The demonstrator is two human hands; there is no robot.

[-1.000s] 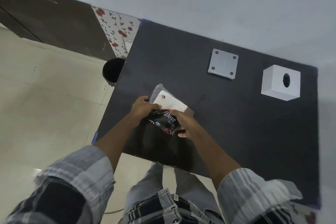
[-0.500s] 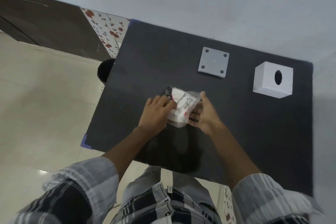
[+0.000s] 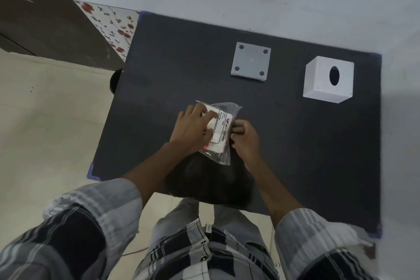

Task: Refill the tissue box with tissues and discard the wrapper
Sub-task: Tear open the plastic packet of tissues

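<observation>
A pack of tissues in a clear plastic wrapper (image 3: 220,134) lies on the black table (image 3: 172,79), white label side up. My left hand (image 3: 193,126) presses on the pack's left side with fingers over it. My right hand (image 3: 246,141) pinches the wrapper's right edge. The white cube tissue box (image 3: 327,79) with an oval hole stands at the back right. Its grey square base plate (image 3: 251,61) lies apart to its left.
A dark round bin (image 3: 114,79) stands on the floor just past the table's left edge. A floral panel (image 3: 111,27) and dark furniture are at the back left. The wall runs behind the table.
The pack has been turned over from its dark printed side to its white label side and laid on the table. Both hands shifted with it and now grip its two sides.
</observation>
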